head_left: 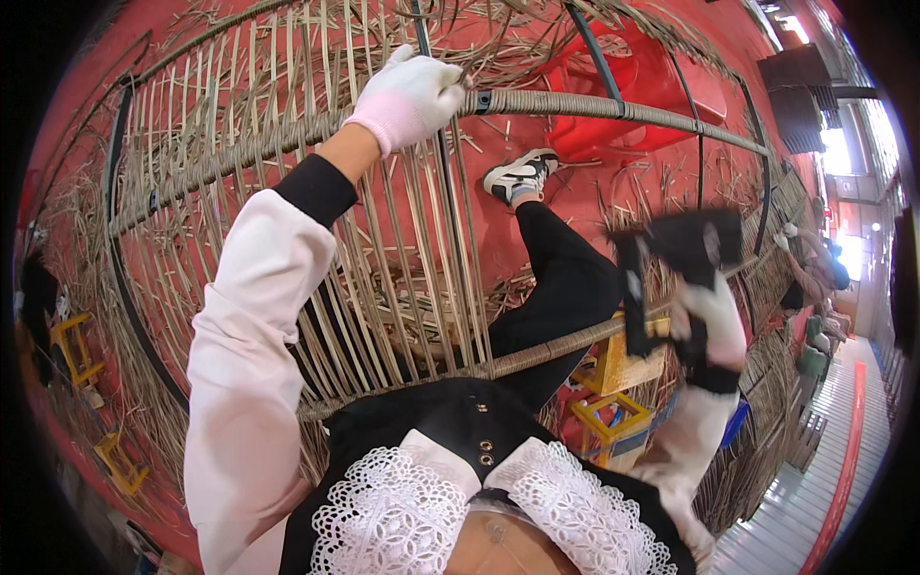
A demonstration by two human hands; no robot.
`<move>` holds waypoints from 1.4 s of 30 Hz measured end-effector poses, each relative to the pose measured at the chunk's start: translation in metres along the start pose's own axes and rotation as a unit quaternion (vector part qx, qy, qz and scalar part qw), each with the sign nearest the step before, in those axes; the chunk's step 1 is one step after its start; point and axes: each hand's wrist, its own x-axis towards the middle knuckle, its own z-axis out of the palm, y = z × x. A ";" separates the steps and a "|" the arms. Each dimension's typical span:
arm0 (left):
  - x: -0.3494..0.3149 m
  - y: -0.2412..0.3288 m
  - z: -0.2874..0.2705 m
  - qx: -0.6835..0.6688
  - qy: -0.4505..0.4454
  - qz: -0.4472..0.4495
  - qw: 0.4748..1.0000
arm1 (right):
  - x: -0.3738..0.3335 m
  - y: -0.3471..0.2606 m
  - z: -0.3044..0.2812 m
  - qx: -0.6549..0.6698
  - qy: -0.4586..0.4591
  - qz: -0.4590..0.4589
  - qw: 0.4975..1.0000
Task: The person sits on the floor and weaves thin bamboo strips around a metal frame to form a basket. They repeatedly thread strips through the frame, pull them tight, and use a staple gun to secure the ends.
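Observation:
My left hand (407, 99), in a white glove with a pink cuff, is closed at the wrapped crossbar (546, 103) of a large frame. Its fingers pinch the end of a flat brown strip (468, 84) against the bar. Off to the right, my right hand (711, 311), also gloved, grips a black staple gun (692, 238); motion smears both. The gun is raised clear of the crossbar. Pale flat strips (436, 249) run side by side from the crossbar to the frame's near wrapped rail (546, 356), filling the left part. Dark metal struts (594, 53) cross the right part.
A red plastic stool (623, 91) stands beyond the crossbar. Loose strips (479, 43) litter the red floor. My shoe (522, 175) rests below the frame's opening. Yellow stools (611, 419) stand at the near right. Another person (815, 259) is at the far right.

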 end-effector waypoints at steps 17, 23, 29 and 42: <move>0.121 -0.053 0.013 0.374 -0.132 -0.090 0.914 | 0.030 0.429 -0.123 -0.473 0.494 0.140 0.716; 0.155 -0.100 -0.002 0.360 0.067 -0.192 0.911 | 0.044 0.254 -0.066 -0.329 0.561 -0.294 0.700; 0.160 -0.156 0.002 0.196 0.156 -0.075 0.965 | 0.174 0.122 0.084 -0.260 0.138 -0.356 0.887; 0.243 -0.259 -0.015 -0.245 -0.164 -0.165 0.941 | 0.528 -0.073 0.322 0.195 -0.130 -0.446 0.864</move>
